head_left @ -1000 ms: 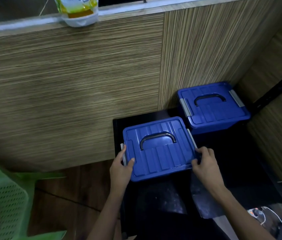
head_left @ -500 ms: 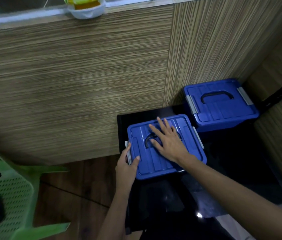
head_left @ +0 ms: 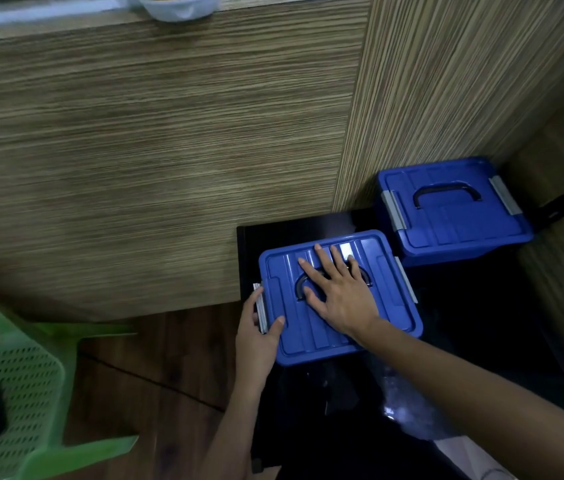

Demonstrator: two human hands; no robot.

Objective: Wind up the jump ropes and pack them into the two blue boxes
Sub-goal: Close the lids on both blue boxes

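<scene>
Two blue lidded boxes stand on a black table [head_left: 481,341]. The near box [head_left: 387,306] has my right hand [head_left: 339,292] lying flat on its lid, fingers spread over the black handle. My left hand [head_left: 256,337] is at that box's left side, thumb on the lid edge and fingers behind the grey latch [head_left: 260,308], which stands away from the box. The far box [head_left: 450,211] sits by the wooden wall with its lid on and both grey latches down. No jump rope is in sight.
A wood-grain partition [head_left: 135,168] rises behind the table, with a white bowl [head_left: 176,6] on its ledge. A green perforated plastic chair [head_left: 14,393] stands at the lower left on the wooden floor. A clear plastic bag [head_left: 408,407] lies on the table near my right arm.
My right hand left the near box's right side and now lies flat on the lid. My left hand stays at the left latch. The view has shifted a little.
</scene>
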